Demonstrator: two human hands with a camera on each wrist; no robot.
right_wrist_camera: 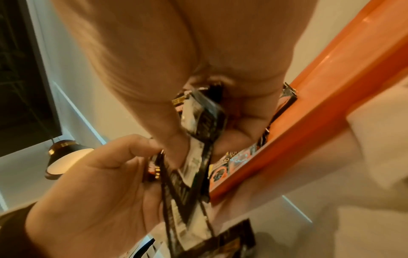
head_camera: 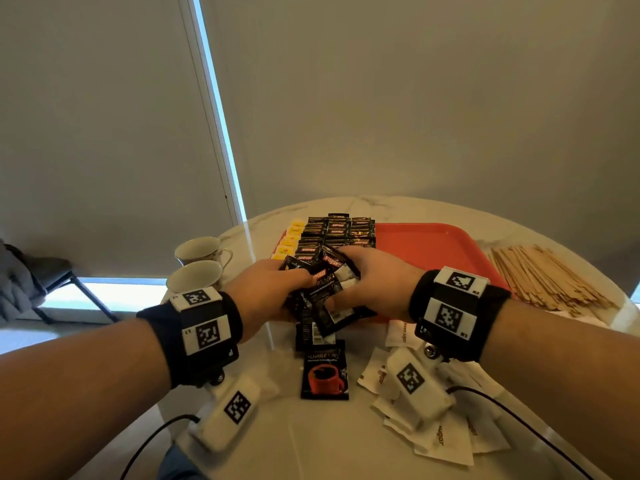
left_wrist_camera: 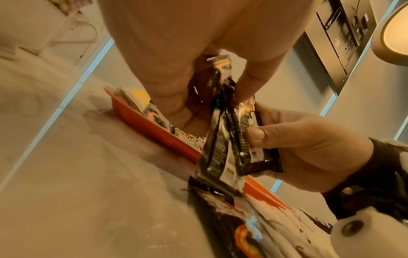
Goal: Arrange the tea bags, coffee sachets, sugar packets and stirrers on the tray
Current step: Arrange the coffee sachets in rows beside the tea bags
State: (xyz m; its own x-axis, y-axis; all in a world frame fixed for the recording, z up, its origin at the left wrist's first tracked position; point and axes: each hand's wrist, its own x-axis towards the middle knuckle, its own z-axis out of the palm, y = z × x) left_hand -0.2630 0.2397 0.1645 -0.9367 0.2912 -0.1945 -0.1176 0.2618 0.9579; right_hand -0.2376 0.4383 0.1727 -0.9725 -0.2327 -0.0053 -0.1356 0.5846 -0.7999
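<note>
Both hands hold one fanned bundle of black coffee sachets [head_camera: 323,292] just above the near edge of the red tray [head_camera: 433,251]. My left hand [head_camera: 294,282] grips the bundle from the left, and my right hand [head_camera: 349,271] pinches it from the right. In the left wrist view the bundle [left_wrist_camera: 223,139] stands on edge between the fingers. On the tray's left side lie rows of coffee sachets [head_camera: 341,233] and a column of yellow tea bags [head_camera: 289,240]. One coffee sachet [head_camera: 324,370] lies on the table under the hands.
White sugar packets [head_camera: 440,438] are scattered on the marble table at the near right. A pile of wooden stirrers [head_camera: 547,278] lies right of the tray. Two cups [head_camera: 199,252] stand left of the tray. The tray's right half is bare.
</note>
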